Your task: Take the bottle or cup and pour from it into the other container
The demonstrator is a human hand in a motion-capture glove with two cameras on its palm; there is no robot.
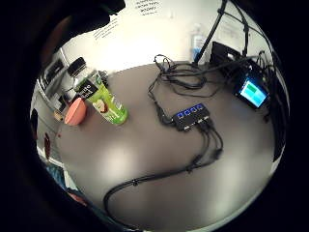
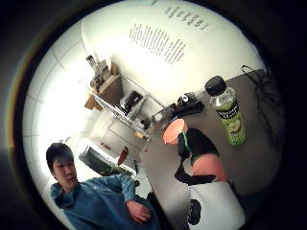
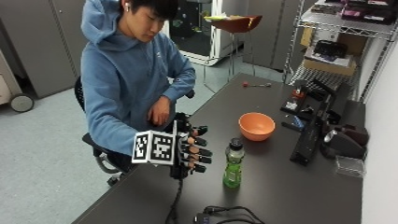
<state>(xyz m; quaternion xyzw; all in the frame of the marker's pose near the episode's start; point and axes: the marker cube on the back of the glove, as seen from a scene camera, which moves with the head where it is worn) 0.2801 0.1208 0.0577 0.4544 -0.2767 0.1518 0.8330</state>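
A person seated at a dark desk (image 3: 298,186) held the gloved right hand (image 3: 189,151) above the surface, fingers spread and gripping nothing, just beside an upright green bottle (image 3: 233,163) with a black cap. An orange bowl (image 3: 256,126) sat near the bottle, further along the desk. The little-finger palm view alone showed a black hub (image 1: 191,116) with blue lights among cables (image 1: 159,176); the bottle's label was too small to read.

The outside view looks down across the table (image 3: 298,186); both palm views face its bottle (image 3: 233,163) from nearby.
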